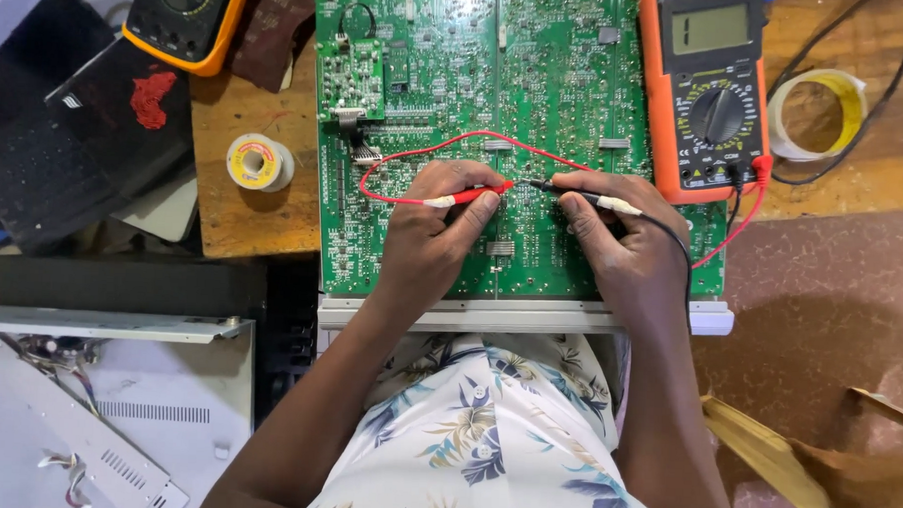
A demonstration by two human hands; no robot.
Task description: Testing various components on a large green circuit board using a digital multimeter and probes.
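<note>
A large green circuit board [538, 77] lies flat on the bench in front of me. My left hand [432, 233] pinches a red test probe [469, 196], its tip pressed to the board near the middle. My right hand [622, 240] grips a black test probe [584, 197], tip touching the board just right of the red one. The two tips sit close together. Red and black leads run to an orange multimeter [712, 88] lying on the board's right side.
A second yellow multimeter [185, 14] lies at the top left. A small solder spool [259, 163] sits on the wooden bench, a yellow tape roll [822, 112] at the right. An open white metal chassis [96, 412] is at the lower left.
</note>
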